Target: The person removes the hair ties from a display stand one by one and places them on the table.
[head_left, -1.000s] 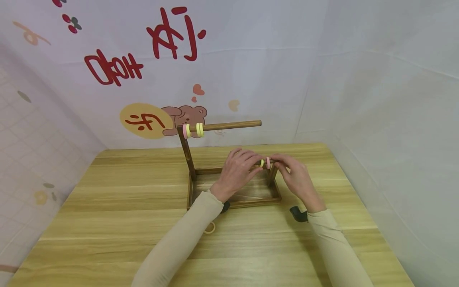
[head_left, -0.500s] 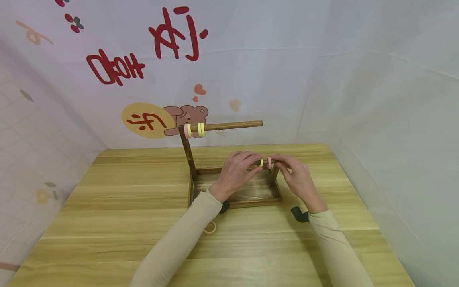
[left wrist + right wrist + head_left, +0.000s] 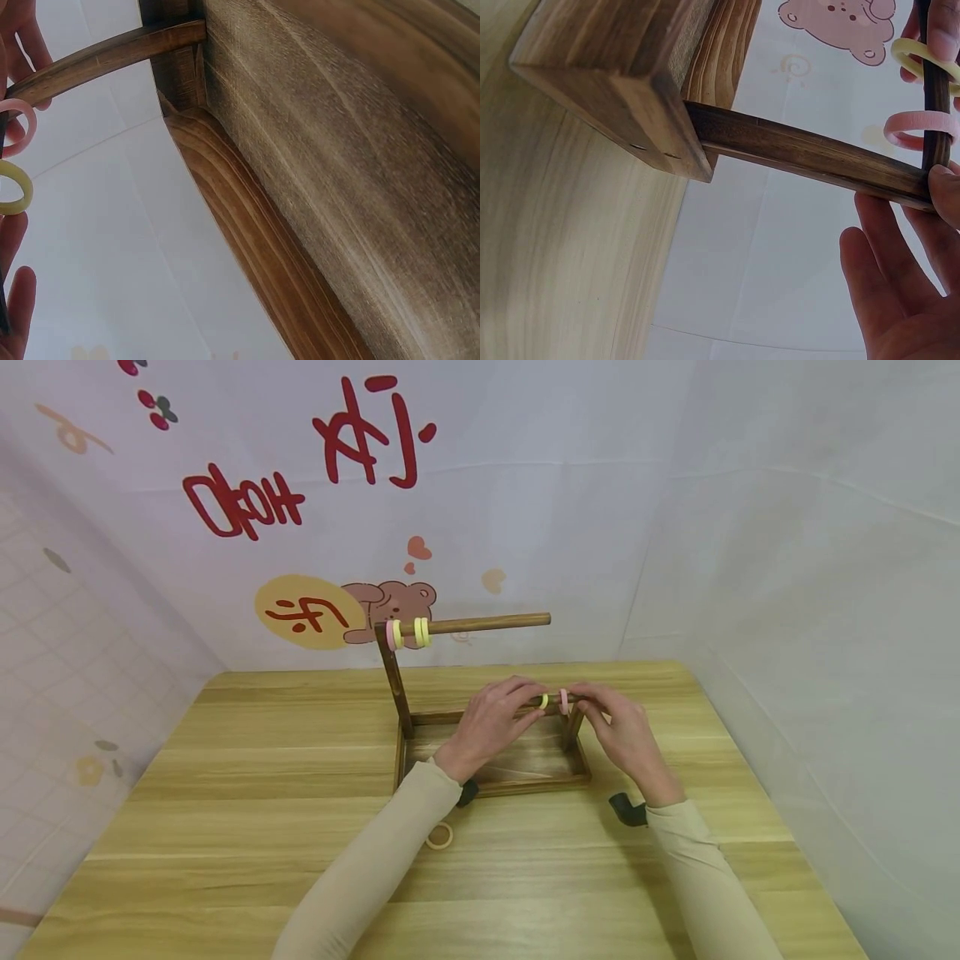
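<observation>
A dark wooden rack [image 3: 401, 685] with two posts and two rods stands on the table. In the head view my left hand [image 3: 491, 722] is at the free end of the lower rod, its thumb and fingertips pinching a yellow hair tie [image 3: 922, 64] looped round that rod. A pink hair tie [image 3: 911, 129] hangs on the same rod, close to the right post [image 3: 810, 157]. My right hand [image 3: 618, 731] grips the corner where rod and post meet, thumb on the corner and fingertips against the post. Several pink and yellow hair ties [image 3: 422, 632] circle the upper rod [image 3: 495, 622] near its left end.
A light ring [image 3: 439, 836] lies on the table [image 3: 525, 893] beside my left forearm. Black curved pieces [image 3: 626, 810] show beneath both wrists. The rack's low-rimmed tray [image 3: 532, 764] lies under the rods. A white printed backdrop [image 3: 562, 527] rises behind the table.
The yellow hair tie has slid slightly left along the lower rod with my left fingertips, widening its gap from the pink one. My right hand keeps its grip on the corner.
</observation>
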The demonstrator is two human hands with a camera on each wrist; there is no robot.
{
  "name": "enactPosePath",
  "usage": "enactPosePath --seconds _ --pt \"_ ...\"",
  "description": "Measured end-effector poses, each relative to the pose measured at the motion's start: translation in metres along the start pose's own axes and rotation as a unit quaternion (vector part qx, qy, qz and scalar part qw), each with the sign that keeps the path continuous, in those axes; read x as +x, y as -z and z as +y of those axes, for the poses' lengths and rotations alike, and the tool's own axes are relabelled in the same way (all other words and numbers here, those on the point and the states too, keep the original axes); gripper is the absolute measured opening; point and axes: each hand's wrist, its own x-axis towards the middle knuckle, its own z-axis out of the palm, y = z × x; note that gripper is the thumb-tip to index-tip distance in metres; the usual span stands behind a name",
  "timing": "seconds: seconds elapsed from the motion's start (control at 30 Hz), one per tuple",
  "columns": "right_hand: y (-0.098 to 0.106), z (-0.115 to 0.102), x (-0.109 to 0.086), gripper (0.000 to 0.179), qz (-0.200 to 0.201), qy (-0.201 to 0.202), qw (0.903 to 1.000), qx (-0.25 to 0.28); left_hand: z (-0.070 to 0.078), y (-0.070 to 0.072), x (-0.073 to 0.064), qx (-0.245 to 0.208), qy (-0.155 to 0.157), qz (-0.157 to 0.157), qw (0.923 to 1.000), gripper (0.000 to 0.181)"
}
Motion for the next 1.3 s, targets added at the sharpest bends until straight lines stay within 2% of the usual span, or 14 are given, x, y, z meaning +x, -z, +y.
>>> enactPosePath --seconds 0.17,0.4,0.5,0.67,0.93,1.3 --pt "-0.001 0.0 0.0 0.029 0.001 -0.004 1.0 -0.001 -0.001 0.002 -0.001 0.0 0.007 -0.006 1.0 0.035" --pt "-0.001 -0.001 0.0 0.029 0.007 0.004 1.0 -0.005 -0.001 0.005 -0.002 -0.016 0.043 -0.013 0.9989 0.04" --pt "-0.002 -0.001 0.0 0.029 0.011 0.01 0.9999 -0.006 -0.002 0.006 -0.002 -0.022 0.047 -0.017 0.9985 0.037" --pt "-0.002 0.001 -0.001 0.029 0.015 0.013 0.9998 -0.007 -0.002 0.007 -0.003 -0.024 0.034 -0.01 0.9991 0.034" --pt "-0.003 0.002 0.0 0.028 0.013 0.008 0.9999 -0.004 -0.003 0.008 -0.003 0.003 0.008 0.007 0.9999 0.034" --pt "-0.001 0.0 0.001 0.026 0.015 0.018 0.9996 -0.015 -0.006 0.012 -0.007 0.027 -0.008 0.001 0.9996 0.033"
